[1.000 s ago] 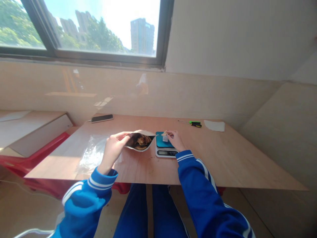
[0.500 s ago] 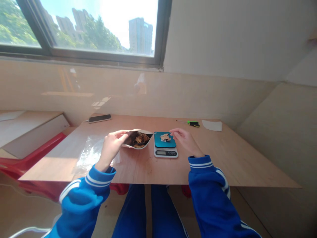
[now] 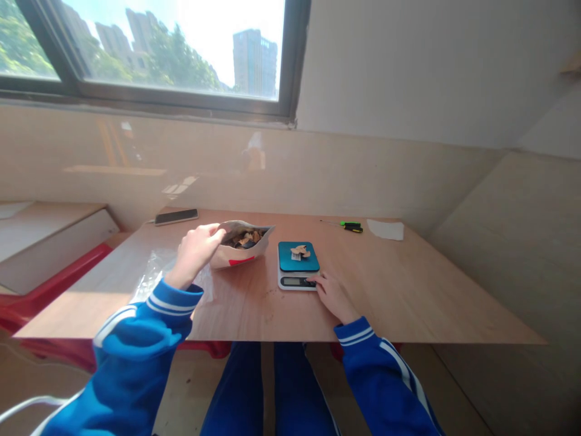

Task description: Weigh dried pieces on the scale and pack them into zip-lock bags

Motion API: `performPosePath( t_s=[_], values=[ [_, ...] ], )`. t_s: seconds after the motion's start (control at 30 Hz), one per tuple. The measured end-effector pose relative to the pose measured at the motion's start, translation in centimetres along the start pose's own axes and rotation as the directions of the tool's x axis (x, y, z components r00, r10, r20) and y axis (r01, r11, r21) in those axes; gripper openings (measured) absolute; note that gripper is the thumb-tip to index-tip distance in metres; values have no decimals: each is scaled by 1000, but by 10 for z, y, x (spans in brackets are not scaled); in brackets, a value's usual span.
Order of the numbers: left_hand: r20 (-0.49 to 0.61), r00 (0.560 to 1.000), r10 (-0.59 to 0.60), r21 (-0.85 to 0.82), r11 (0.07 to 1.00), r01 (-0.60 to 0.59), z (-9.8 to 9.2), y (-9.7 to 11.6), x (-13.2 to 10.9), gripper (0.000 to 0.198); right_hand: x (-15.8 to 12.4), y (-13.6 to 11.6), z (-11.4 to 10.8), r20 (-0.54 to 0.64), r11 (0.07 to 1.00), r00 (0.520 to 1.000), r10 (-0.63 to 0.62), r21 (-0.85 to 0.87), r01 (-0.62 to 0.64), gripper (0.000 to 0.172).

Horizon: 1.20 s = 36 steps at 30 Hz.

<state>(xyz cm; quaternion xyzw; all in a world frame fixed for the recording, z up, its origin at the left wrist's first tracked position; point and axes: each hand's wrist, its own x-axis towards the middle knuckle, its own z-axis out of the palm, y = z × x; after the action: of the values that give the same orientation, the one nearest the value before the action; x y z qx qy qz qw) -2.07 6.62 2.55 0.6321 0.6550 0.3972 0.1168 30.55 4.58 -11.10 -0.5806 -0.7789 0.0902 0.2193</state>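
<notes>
My left hand (image 3: 198,249) is closed on the left side of the rim of a pale paper-like bag (image 3: 238,254) with a red mark. The bag's mouth gapes, showing dried brown curled pieces (image 3: 246,238) that resemble dried peel. To its right stands a kitchen scale (image 3: 298,266) with a blue-green plate and a white base. A few tan dried pieces (image 3: 300,250) lie on that plate, over a small white label. My right hand (image 3: 334,295) holds nothing; its fingertips touch the right end of the scale's dark button panel, with the fingers partly stretched out.
A clear plastic bag (image 3: 152,275) lies left of the pouch, partly behind my left arm. Toward the wall are a phone (image 3: 177,217), green and black-yellow handled screwdrivers (image 3: 351,226) and a white paper sheet (image 3: 385,229). A red chair (image 3: 63,287) stands at the left.
My right hand has moved from beside the scale's plate down to its button panel. The bag, still in my left hand, has shifted left and tipped more upright, away from the scale.
</notes>
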Motion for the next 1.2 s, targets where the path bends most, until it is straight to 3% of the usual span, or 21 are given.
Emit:
performPosePath(
  t_s=[0.1, 0.23, 0.33, 0.5, 0.63, 0.73, 0.93, 1.03, 1.2],
  values=[
    [87, 991, -99, 237, 969, 76, -2, 6, -3, 37, 3, -9, -1, 52, 995, 998, 24, -96, -19, 33],
    [112, 987, -115, 278, 957, 80, -4, 10, -4, 42, 11, -22, -7, 154, 957, 988, 27, -289, 19, 31],
    [108, 988, -111, 275, 958, 78, -3, 10, -4, 43, 29, -25, -17, 239, 939, 971, -6, -333, 88, 30],
    [91, 991, -97, 272, 960, 69, -3, 10, -9, 43, 85, -11, -14, 17, 982, 995, -97, -163, 99, 35],
    [105, 993, -61, 238, 971, 34, -6, 7, -11, 39, 109, 12, 0, 3, 992, 996, -87, -88, 87, 27],
    [123, 992, -39, 219, 976, 11, -6, 6, -10, 38, 94, 47, -7, -101, 996, 995, -8, -87, -1, 27],
    [86, 992, -97, 267, 961, 71, -4, 8, -11, 44, 20, 125, -28, -293, 956, 938, 186, -165, -241, 30],
    [83, 992, -100, 265, 961, 75, -4, 8, -10, 46, -2, 143, -16, -334, 936, 921, 201, -212, -281, 31],
    [94, 991, -97, 248, 966, 71, -5, 8, -10, 45, -6, 147, 6, -389, 887, 883, 262, -264, -379, 36]
  ],
)
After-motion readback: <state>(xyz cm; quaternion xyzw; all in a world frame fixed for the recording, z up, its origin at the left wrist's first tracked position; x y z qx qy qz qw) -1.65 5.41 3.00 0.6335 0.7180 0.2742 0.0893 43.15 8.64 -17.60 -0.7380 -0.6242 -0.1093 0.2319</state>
